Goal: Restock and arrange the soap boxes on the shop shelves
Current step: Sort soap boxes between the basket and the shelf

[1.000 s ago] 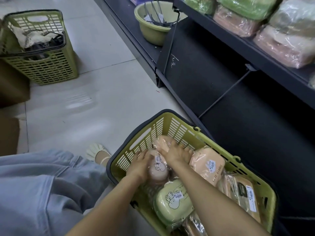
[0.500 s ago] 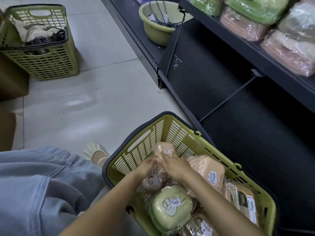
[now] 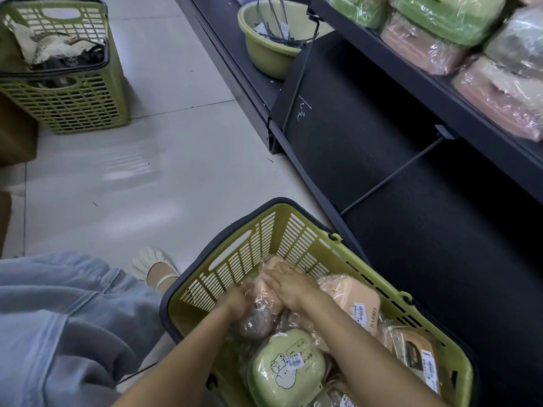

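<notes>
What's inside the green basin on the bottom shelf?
The green basin holds dark metal display hooks with small tags. Its bottom beneath them is hidden.

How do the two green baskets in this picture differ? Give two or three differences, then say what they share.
The near basket lies beside the shelf and holds wrapped soap boxes; the far basket stands further off on the floor and holds crumpled wrapping. The left hand and right hand reach into the near basket; nobody touches the far basket. Both are slotted green plastic with dark rims.
</notes>
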